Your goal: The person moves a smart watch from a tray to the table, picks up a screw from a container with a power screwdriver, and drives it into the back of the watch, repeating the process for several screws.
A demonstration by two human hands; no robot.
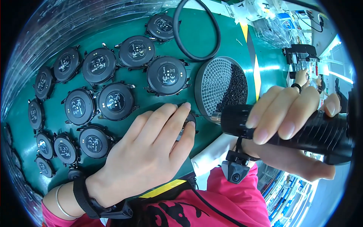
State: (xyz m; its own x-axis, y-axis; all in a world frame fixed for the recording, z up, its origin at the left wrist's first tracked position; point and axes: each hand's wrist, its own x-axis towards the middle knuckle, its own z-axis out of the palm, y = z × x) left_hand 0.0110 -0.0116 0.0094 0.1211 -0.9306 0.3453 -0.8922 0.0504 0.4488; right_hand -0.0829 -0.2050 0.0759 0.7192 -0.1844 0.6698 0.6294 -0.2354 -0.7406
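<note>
My left hand (pixel 151 143) lies over a round black smartwatch (pixel 191 120), its fingers closed around the watch and hiding most of it. In my right hand (pixel 285 109) is a black electric screwdriver (pixel 236 119), held level with the fingers wrapped over its ribbed body. Its thin bit points left and its tip comes to the watch's edge; whether it touches a screw is hidden. Just beyond the bit stands a round grey tray (pixel 213 85), with small black screws (pixel 234 89) heaped on its right part and dimples bare on its left.
Several black smartwatches (pixel 166 75) lie back side up on the green mat (pixel 151 98). A black rubber ring (pixel 218 36) rests beyond the tray. Clear plastic packaging (pixel 270 30) and yellow-black tape (pixel 257 72) are at the right. Another person's hand (pixel 301 78) shows farther off.
</note>
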